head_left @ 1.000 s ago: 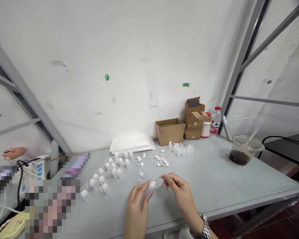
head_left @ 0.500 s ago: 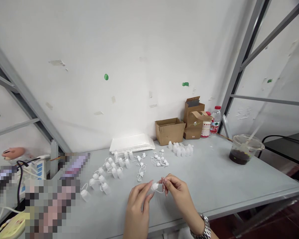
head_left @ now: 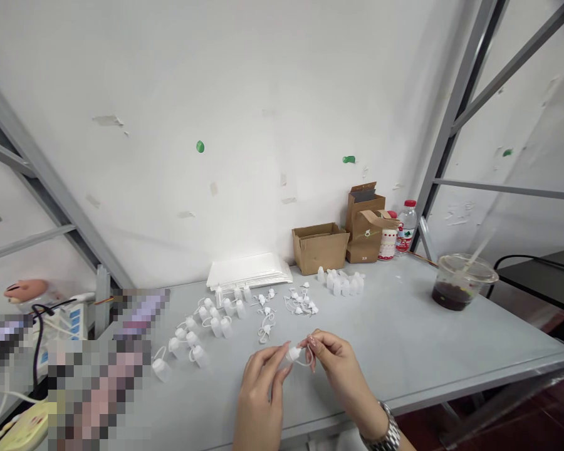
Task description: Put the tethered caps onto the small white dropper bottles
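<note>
A small translucent squeeze bottle (head_left: 289,359) with a white cap and a looped strap is between my hands near the table's front edge. My left hand (head_left: 262,388) is closed round the bottle's body, thumb and fingers on either side. The fingertips of my right hand (head_left: 334,358) pinch at the thin strap near the cap's tip; the exact contact is partly hidden. Capped bottles (head_left: 216,326) stand in loose rows to the left. Loose white caps with straps (head_left: 266,331) lie beyond my hands, and several uncapped bottles (head_left: 345,287) are grouped at the back right.
White sheets (head_left: 249,270) are stacked against the wall. Beside them are a cardboard box (head_left: 320,250), a brown paper bag (head_left: 365,241) and a red-capped water bottle (head_left: 407,227). A plastic cup of dark drink (head_left: 454,294) stands at right. A power strip (head_left: 63,332) is at far left.
The bottle and both hands have shifted very slightly to the right. My grip on the bottle and the pinch at its strap look the same.
</note>
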`<action>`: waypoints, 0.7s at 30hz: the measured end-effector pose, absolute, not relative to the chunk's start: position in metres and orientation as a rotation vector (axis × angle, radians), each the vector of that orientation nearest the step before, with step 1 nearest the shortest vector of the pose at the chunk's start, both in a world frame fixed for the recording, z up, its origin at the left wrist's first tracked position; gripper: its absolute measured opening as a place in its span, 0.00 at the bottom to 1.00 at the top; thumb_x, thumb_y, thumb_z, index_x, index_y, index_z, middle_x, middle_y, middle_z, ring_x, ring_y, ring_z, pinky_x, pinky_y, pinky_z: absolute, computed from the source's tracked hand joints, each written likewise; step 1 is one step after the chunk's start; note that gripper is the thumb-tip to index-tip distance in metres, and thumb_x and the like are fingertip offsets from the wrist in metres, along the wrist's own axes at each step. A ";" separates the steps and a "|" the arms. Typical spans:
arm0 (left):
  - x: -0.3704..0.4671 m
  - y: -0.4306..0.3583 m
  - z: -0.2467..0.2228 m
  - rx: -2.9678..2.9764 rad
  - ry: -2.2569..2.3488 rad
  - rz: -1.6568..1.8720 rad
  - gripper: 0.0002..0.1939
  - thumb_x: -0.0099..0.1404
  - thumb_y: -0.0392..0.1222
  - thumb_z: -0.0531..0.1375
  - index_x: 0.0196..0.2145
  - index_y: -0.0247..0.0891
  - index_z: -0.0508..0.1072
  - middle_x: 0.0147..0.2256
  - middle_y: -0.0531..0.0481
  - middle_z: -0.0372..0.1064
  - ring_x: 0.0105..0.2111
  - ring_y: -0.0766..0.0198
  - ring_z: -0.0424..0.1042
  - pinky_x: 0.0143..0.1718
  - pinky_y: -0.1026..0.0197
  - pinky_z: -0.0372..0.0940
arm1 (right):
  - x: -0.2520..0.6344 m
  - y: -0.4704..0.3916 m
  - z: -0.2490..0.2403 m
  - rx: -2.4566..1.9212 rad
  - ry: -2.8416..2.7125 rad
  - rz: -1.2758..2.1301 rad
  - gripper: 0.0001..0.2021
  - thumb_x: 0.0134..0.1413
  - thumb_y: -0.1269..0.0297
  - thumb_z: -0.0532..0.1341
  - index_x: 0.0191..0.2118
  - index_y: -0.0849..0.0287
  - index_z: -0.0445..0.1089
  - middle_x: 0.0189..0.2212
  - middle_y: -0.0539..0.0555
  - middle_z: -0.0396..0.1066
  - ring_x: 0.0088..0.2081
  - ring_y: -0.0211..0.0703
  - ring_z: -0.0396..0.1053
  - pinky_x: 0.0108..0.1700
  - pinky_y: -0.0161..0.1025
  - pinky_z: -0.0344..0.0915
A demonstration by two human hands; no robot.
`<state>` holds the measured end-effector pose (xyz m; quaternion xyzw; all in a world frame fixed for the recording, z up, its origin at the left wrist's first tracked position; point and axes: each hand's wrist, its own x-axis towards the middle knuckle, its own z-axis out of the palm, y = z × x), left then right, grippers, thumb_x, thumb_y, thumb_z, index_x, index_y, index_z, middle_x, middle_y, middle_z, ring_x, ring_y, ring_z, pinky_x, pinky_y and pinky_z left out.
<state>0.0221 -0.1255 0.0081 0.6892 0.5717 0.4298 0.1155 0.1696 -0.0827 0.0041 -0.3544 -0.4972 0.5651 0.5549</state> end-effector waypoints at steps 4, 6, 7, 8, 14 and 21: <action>0.024 -0.129 0.012 2.062 1.676 1.260 0.15 0.61 0.38 0.52 0.44 0.47 0.72 0.39 0.48 0.71 0.41 0.61 0.69 0.41 0.61 0.67 | 0.168 -0.084 0.004 -0.701 -1.015 1.557 0.13 0.45 0.54 0.63 0.22 0.60 0.72 0.18 0.47 0.63 0.21 0.35 0.58 0.28 0.34 0.57; 0.025 -0.130 0.014 2.091 1.674 1.272 0.15 0.61 0.37 0.52 0.44 0.47 0.72 0.39 0.48 0.71 0.40 0.61 0.69 0.40 0.62 0.67 | 0.167 -0.085 0.004 -0.658 -0.974 1.606 0.12 0.45 0.55 0.64 0.24 0.60 0.73 0.17 0.48 0.63 0.21 0.34 0.58 0.27 0.34 0.56; 0.025 -0.130 0.014 2.108 1.671 1.280 0.15 0.61 0.37 0.52 0.44 0.47 0.71 0.39 0.48 0.71 0.40 0.61 0.69 0.40 0.62 0.67 | 0.167 -0.085 0.005 -0.645 -0.962 1.616 0.12 0.45 0.56 0.64 0.25 0.60 0.74 0.17 0.48 0.63 0.21 0.34 0.57 0.27 0.33 0.56; 0.024 -0.130 0.014 2.123 1.670 1.286 0.15 0.61 0.37 0.52 0.44 0.47 0.71 0.39 0.48 0.71 0.40 0.62 0.69 0.40 0.62 0.67 | 0.167 -0.085 0.005 -0.639 -0.955 1.622 0.12 0.45 0.56 0.64 0.25 0.61 0.74 0.17 0.48 0.63 0.21 0.34 0.57 0.27 0.33 0.56; 0.022 -0.128 0.011 2.187 1.676 1.298 0.16 0.61 0.36 0.52 0.45 0.46 0.71 0.38 0.48 0.71 0.39 0.62 0.70 0.39 0.61 0.68 | 0.167 -0.084 0.004 -0.643 -0.957 1.590 0.12 0.45 0.56 0.64 0.24 0.61 0.73 0.17 0.48 0.63 0.21 0.34 0.57 0.28 0.34 0.57; 0.021 -0.127 0.007 2.207 1.691 1.278 0.16 0.61 0.36 0.52 0.45 0.46 0.70 0.38 0.48 0.71 0.39 0.63 0.70 0.38 0.62 0.68 | 0.169 -0.081 0.001 -0.731 -1.061 1.462 0.13 0.45 0.56 0.63 0.22 0.60 0.72 0.19 0.49 0.65 0.22 0.36 0.60 0.29 0.35 0.58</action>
